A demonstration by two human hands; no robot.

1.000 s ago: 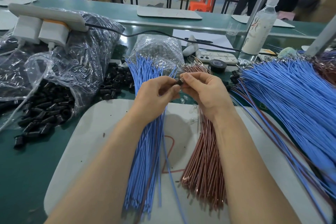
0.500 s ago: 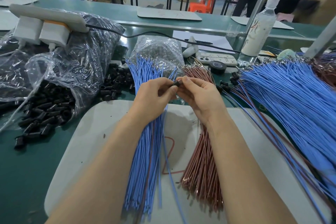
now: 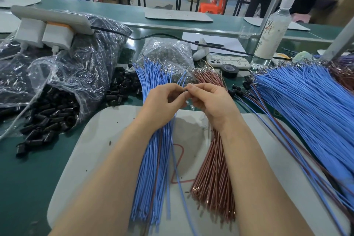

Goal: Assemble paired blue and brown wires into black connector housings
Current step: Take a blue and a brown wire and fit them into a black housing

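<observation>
Your left hand (image 3: pixel 162 105) and right hand (image 3: pixel 210 103) meet fingertip to fingertip, fingers curled, both pinching a small black connector housing (image 3: pixel 185 90) between them. Under your left hand lies the blue wire bundle (image 3: pixel 153 168) and under your right the brown wire bundle (image 3: pixel 214 174). Loose housings (image 3: pixel 118 90) lie on the counter (image 3: pixel 28 178) left of your left hand.

Bare left hand (image 3: pixel 162 102), bare right hand (image 3: pixel 211 101), bare forearms (image 3: pixel 118 168).

Crinkly glossy clear plastic bag (image 3: pixel 80 74), matt black plastic housings (image 3: pixel 47 119), smooth blue-sheathed wires (image 3: pixel 153 159), matt green bench top (image 3: pixel 21 178).
</observation>
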